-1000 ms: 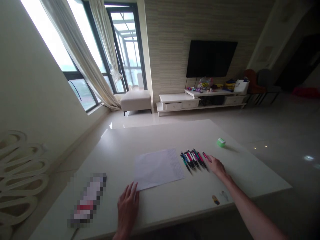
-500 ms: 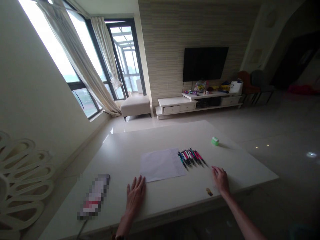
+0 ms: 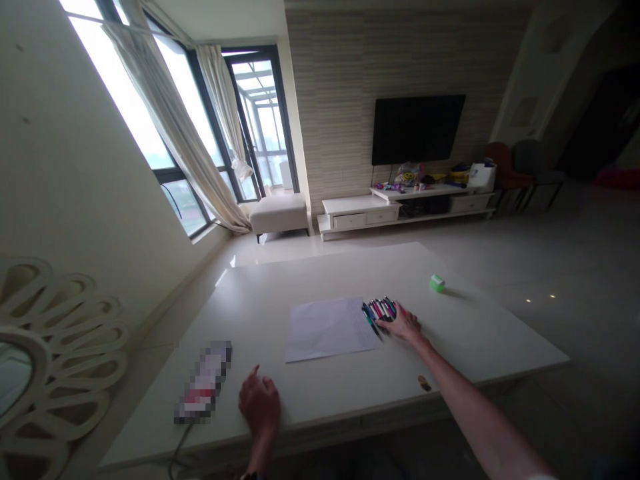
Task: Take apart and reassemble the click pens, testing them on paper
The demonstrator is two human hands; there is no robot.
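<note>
A row of several coloured pens (image 3: 373, 311) lies side by side at the right edge of a white paper sheet (image 3: 327, 330). Over the right part of the row is my right hand (image 3: 404, 325), its thumb and fingers closed around some pens and hiding their lower ends. My left hand (image 3: 261, 403) is at the near side of the table, left of and below the sheet, not touching it. Its fingers are loosely bent and apart, with nothing seen in them.
The white table (image 3: 340, 393) also holds a green box (image 3: 437, 283) at the right, a small dark and yellow item (image 3: 425, 383) near the front edge, and a blurred-out object (image 3: 205, 383) with a cable at the left. A television cabinet (image 3: 360, 217) stands beyond.
My right hand has moved left and forward onto the pens and closed around some. My left hand has come away from the paper's lower left corner, its fingers now bent. The view has shifted slightly.
</note>
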